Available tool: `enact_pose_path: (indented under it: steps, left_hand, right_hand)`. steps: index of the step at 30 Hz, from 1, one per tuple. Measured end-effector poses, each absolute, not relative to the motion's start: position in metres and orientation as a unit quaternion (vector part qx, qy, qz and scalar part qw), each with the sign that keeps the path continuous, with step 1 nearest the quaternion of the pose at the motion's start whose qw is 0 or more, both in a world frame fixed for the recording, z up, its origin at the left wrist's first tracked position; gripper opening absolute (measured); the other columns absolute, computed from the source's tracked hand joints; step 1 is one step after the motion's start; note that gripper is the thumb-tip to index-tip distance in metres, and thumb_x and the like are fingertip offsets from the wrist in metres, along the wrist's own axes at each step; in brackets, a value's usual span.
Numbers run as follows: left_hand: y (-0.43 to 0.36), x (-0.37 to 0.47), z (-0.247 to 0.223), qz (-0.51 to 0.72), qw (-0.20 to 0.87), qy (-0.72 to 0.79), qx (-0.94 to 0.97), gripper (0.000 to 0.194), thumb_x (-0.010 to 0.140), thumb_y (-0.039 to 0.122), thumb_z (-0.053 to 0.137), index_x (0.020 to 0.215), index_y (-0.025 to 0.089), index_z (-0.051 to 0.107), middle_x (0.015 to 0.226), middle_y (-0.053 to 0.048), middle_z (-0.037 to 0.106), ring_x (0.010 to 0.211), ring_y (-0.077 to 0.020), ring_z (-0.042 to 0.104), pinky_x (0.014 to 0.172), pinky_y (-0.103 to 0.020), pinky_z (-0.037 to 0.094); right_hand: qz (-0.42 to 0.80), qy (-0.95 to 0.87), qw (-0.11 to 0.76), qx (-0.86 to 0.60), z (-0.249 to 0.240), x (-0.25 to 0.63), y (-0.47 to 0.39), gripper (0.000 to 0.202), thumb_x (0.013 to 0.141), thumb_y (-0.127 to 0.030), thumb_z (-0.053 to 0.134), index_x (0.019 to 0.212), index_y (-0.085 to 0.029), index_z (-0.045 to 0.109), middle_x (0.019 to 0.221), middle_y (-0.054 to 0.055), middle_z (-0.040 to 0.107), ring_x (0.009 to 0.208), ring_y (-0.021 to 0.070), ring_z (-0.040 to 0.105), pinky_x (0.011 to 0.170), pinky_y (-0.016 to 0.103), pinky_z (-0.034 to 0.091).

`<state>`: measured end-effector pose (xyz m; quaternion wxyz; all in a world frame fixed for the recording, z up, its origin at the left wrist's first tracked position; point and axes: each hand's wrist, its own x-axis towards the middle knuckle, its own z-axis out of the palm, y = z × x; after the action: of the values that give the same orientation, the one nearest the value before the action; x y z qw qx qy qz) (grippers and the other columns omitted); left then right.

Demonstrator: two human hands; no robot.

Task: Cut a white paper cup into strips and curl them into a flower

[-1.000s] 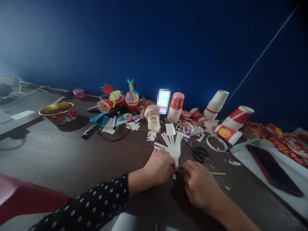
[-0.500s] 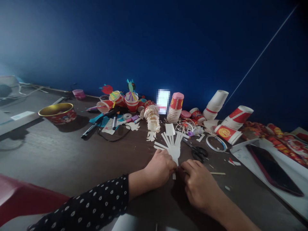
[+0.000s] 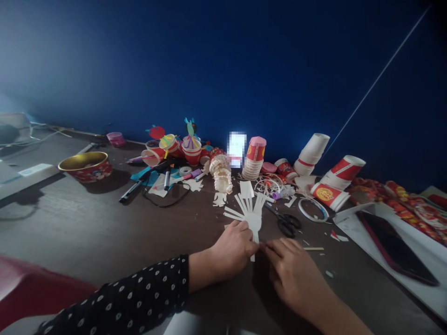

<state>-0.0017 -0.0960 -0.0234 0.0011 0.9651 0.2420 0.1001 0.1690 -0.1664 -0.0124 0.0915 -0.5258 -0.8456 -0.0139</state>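
A white paper piece cut into spread strips lies near the table's middle, fanned away from me. My left hand is closed on its lower part, with a strip end poking out below the fingers. Just to the right, my right hand has its fingers pressed together, the tips close to the left fingertips at the paper's edge. Whatever lies between the right fingertips is too small to make out. Black scissors rest beyond my right hand.
Stacked paper cups, tape rings, pens and paper scraps line the back. A gold-rimmed bowl stands left. At right, a phone lies in a white tray. A thin stick lies beside my right hand.
The view has shifted slightly. My left hand sits slightly lower against the paper, and the right fingers are a little straighter. The paper stays in my left hand.
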Motion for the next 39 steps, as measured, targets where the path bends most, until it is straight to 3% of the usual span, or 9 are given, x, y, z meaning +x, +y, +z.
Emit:
enact_pose_path:
  steps: [6,11,18,22,30,39]
  left_hand:
    - [-0.095,-0.002,-0.019,0.083,0.023,0.252,0.964,0.014,0.082,0.016,0.051,0.073,0.016,0.062,0.076,-0.006,0.059,0.081,-0.0209,0.047,0.064,-0.032,0.035]
    - [-0.091,-0.002,-0.022,0.114,0.061,0.255,0.958,0.018,0.083,0.016,0.051,0.068,0.015,0.061,0.076,-0.005,0.059,0.081,-0.0190,0.048,0.067,-0.030,0.037]
    - [-0.084,-0.010,-0.017,0.167,0.140,0.203,0.955,0.009,0.076,0.013,0.055,0.074,0.015,0.064,0.093,-0.007,0.061,0.093,-0.0188,0.050,0.084,-0.030,0.041]
    - [-0.080,-0.011,-0.015,0.154,0.174,0.198,0.952,0.009,0.079,0.013,0.054,0.080,0.015,0.063,0.088,-0.006,0.063,0.087,-0.0172,0.054,0.081,-0.027,0.042]
    - [-0.080,-0.011,-0.014,0.149,0.173,0.243,0.943,0.014,0.081,0.028,0.058,0.087,0.015,0.060,0.088,-0.006,0.063,0.085,-0.0184,0.055,0.078,-0.027,0.042]
    - [-0.079,-0.010,-0.016,0.162,0.173,0.242,0.941,0.009,0.081,0.021,0.055,0.085,0.016,0.061,0.084,-0.006,0.063,0.083,-0.0180,0.055,0.077,-0.027,0.042]
  right_hand:
    - [-0.123,-0.851,0.079,-0.505,-0.024,0.163,-0.166,0.019,0.076,-0.006,0.056,0.089,-0.016,0.066,0.082,0.005,0.061,0.076,0.0185,0.047,0.072,0.032,0.031]
    - [-0.127,-0.853,0.029,-0.506,-0.023,0.155,-0.167,0.011,0.071,-0.006,0.061,0.075,-0.016,0.066,0.083,0.005,0.062,0.075,0.0184,0.046,0.068,0.034,0.029]
    - [-0.115,-0.845,-0.004,-0.522,-0.017,0.153,-0.166,0.016,0.072,-0.005,0.057,0.075,-0.016,0.069,0.087,0.007,0.063,0.076,0.0197,0.049,0.067,0.035,0.031]
    - [-0.130,-0.842,0.000,-0.524,-0.019,0.151,-0.167,0.017,0.072,-0.004,0.056,0.075,-0.015,0.069,0.086,0.008,0.064,0.076,0.0203,0.050,0.067,0.036,0.032]
    - [-0.150,-0.839,0.020,-0.523,-0.023,0.151,-0.163,0.017,0.073,-0.005,0.057,0.078,-0.015,0.069,0.083,0.008,0.063,0.074,0.0205,0.051,0.066,0.035,0.033]
    - [-0.137,-0.839,0.001,-0.527,-0.020,0.149,-0.159,0.017,0.075,-0.005,0.056,0.079,-0.015,0.069,0.086,0.009,0.063,0.077,0.0210,0.052,0.065,0.035,0.033]
